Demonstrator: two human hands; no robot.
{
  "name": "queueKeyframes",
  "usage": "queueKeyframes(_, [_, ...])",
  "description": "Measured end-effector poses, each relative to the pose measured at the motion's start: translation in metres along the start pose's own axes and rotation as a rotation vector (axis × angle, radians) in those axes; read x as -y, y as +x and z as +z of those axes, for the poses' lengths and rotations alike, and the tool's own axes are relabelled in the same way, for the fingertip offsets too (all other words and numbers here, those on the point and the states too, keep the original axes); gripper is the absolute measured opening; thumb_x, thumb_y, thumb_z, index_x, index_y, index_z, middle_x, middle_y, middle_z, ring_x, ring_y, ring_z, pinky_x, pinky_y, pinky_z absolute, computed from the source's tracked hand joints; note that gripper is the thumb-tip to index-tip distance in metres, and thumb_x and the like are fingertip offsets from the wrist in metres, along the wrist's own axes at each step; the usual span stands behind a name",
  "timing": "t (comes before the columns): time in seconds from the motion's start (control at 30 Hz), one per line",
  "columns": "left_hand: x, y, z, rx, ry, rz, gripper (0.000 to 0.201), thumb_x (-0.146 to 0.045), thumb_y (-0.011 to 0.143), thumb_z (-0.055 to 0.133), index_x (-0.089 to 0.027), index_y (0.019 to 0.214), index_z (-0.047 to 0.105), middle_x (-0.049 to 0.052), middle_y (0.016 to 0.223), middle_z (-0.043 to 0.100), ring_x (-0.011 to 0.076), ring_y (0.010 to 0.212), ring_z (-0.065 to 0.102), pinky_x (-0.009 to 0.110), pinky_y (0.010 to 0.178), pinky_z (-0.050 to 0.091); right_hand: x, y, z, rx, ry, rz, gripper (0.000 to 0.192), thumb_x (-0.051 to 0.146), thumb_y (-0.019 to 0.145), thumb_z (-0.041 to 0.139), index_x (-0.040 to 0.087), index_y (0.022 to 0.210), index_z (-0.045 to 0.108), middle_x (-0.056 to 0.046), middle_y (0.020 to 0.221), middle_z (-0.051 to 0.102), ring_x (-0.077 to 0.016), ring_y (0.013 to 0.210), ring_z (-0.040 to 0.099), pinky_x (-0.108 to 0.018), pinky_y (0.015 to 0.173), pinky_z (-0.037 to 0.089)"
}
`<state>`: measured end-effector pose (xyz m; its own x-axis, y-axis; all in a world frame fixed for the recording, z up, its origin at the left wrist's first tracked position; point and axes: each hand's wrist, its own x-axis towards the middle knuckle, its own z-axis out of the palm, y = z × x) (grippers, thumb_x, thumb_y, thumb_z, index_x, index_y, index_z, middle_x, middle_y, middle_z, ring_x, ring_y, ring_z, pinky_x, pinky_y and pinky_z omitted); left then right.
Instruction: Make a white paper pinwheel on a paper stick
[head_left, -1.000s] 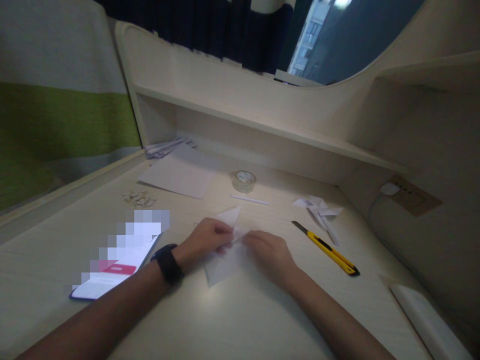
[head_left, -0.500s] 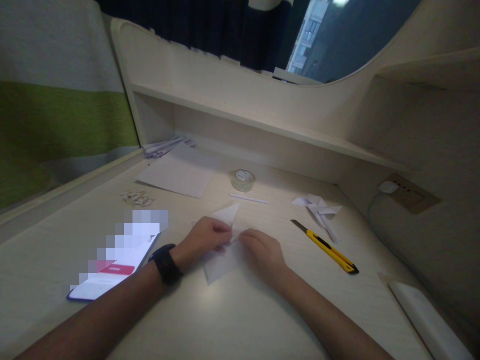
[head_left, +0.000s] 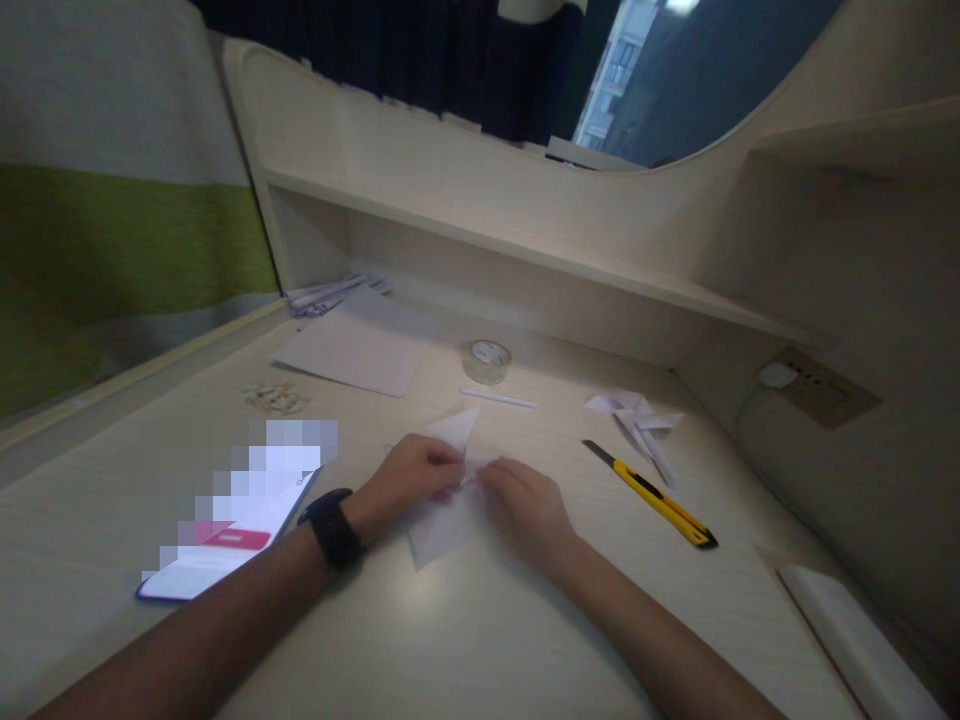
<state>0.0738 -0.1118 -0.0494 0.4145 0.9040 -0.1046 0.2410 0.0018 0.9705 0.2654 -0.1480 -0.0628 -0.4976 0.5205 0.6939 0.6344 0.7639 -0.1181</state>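
Fingers of left hand (head_left: 411, 480) and right hand (head_left: 525, 508) pinch folded paper (head_left: 444, 525) mid-crease; knife (head_left: 651, 495) at three o'clock

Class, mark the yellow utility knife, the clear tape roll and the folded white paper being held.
yellow utility knife (head_left: 660, 502): head view, middle of its handle.
clear tape roll (head_left: 487, 361): head view, its top ring.
folded white paper (head_left: 442, 528): head view, lower flap.

White folded paper (head_left: 442, 525); yellow-black utility knife (head_left: 660, 497); black wristband (head_left: 334, 527); clear tape roll (head_left: 487, 361)
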Motion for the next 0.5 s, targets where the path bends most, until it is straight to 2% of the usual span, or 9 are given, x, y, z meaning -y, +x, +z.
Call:
queueKeyframes(0.23, [0.0025, 0.0006, 0.0003, -0.027, -0.009, -0.039, 0.016, -0.026, 0.072, 0.059, -0.012, 0.069, 0.066, 0.006, 0.069, 0.066, 0.0169, 0.065, 0.064, 0.026, 0.055, 0.054, 0.0016, -0.0026, -0.0011, -0.002, -0.044, -0.046, 0.022, 0.011, 0.086, 0.047, 0.014, 0.104, 0.06, -0.012, 0.093, 0.07, -0.0204, 0.086, 0.067, -0.033, 0.075, 0.057])
queueKeyframes(0.5, [-0.0005, -0.0005, 0.0017, -0.062, -0.084, -0.099, 0.012, -0.022, 0.072, 0.06, -0.011, 0.074, 0.065, 0.009, 0.073, 0.068, 0.02, 0.07, 0.068, 0.028, 0.057, 0.056, 0.0015, -0.0034, -0.0001, 0.049, -0.072, 0.034, 0.02, 0.015, 0.09, 0.042, 0.015, 0.102, 0.059, -0.011, 0.088, 0.07, -0.0192, 0.085, 0.067, -0.031, 0.074, 0.056])
